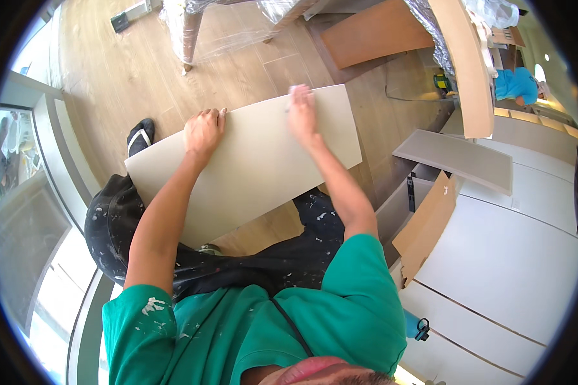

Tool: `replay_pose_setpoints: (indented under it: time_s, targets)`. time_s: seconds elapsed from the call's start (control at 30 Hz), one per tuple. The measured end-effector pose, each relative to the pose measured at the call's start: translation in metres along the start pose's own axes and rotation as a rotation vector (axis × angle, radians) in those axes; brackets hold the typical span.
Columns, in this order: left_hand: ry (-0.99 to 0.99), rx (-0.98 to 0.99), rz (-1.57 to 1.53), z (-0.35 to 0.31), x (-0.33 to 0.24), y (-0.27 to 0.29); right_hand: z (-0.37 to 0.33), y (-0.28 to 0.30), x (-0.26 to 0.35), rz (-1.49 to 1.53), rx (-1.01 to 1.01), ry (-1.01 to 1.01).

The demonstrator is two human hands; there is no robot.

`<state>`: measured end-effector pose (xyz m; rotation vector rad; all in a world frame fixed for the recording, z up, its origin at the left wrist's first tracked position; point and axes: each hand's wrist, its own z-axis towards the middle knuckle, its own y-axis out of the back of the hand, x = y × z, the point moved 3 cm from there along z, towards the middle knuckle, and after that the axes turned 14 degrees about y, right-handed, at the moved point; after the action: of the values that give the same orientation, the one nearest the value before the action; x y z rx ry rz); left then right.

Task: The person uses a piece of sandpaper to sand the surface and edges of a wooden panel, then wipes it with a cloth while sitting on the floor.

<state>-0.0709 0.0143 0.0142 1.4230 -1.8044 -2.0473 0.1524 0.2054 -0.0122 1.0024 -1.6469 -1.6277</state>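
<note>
A long beige flat board (250,170) lies across my knees, tilted so its right end sits farther away. My left hand (203,136) grips the far long edge left of the middle, with its fingers curled over that edge. Farther right, my right hand (303,114) is at the same far edge, its fingers smeared by motion. Something pale shows at its fingertips, too blurred to name. Paint-spotted black trousers (257,263) show below the board.
Plastic-wrapped furniture legs (191,35) stand on the wood floor ahead. At the right are a brown board (376,32), a grey panel (456,159), torn cardboard (424,231) and white cabinet fronts (501,250). Windows (29,212) line the left. A person in blue (515,83) is far right.
</note>
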Motion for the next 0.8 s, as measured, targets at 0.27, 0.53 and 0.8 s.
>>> replay_pose_setpoints:
  time_s: [0.27,0.53,0.8]
  targets:
    - [-0.033,-0.006,0.005,0.001,-0.004,-0.002,0.002,0.000,-0.041,-0.067,-0.064,-0.082]
    - [-0.031,-0.012,-0.004,0.000,-0.003,-0.001,-0.009,0.004,-0.065,-0.141,-0.036,-0.105]
    - [-0.030,-0.032,-0.007,0.002,0.000,-0.002,-0.011,0.009,-0.055,-0.065,0.004,-0.030]
